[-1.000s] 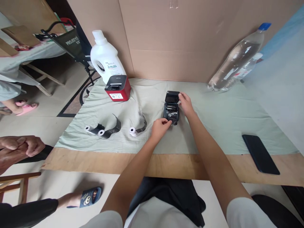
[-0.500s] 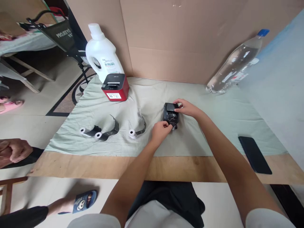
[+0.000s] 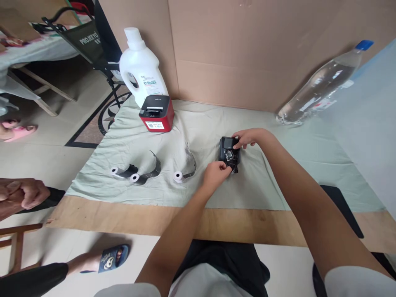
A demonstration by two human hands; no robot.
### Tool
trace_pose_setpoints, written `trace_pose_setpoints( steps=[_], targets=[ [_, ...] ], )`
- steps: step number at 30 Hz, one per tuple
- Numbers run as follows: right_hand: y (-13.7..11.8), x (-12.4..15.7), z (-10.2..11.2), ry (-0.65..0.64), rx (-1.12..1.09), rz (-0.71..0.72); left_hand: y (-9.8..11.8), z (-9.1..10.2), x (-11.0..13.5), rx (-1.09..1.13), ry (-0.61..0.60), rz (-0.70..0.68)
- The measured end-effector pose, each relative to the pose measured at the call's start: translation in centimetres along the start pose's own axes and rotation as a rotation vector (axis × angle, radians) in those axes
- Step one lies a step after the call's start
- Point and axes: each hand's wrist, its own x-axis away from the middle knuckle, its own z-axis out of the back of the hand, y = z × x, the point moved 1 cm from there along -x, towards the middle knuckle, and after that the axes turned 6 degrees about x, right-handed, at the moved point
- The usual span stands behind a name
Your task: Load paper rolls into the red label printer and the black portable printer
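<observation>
A small black boxy device (image 3: 229,143) with a flat dark panel lies on the cloth in front of me. Crinkled shiny black film (image 3: 230,156) covers its nearer part. My left hand (image 3: 217,175) is closed, finger and thumb pinching the film at the near left corner. My right hand (image 3: 249,137) grips the far right edge of the device, its thumb lying on the panel's side. Left of the device, a white paper roll (image 3: 178,177) trails a dark curling strip. Two similar rolls (image 3: 135,178) lie farther left.
A red and black printer (image 3: 157,113) stands before a white detergent jug (image 3: 142,68) at the back left. One large clear bottle (image 3: 321,84) leans at the back right. A black phone-like slab (image 3: 342,208) lies right, partly behind my forearm. Another person's hands (image 3: 23,196) show at left.
The view has shifted slightly, moving the table items rightward in frame. The film on the device now looks more bunched up, and my right hand's fingers have bent more over its edge.
</observation>
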Motion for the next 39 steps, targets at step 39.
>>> trace_pose_setpoints(
  steps=[39],
  targets=[
    [0.5, 5.2, -15.6, 0.788, -0.449, 0.434, -1.1, 1.5, -2.3, -0.269, -0.024, -0.466]
  ],
)
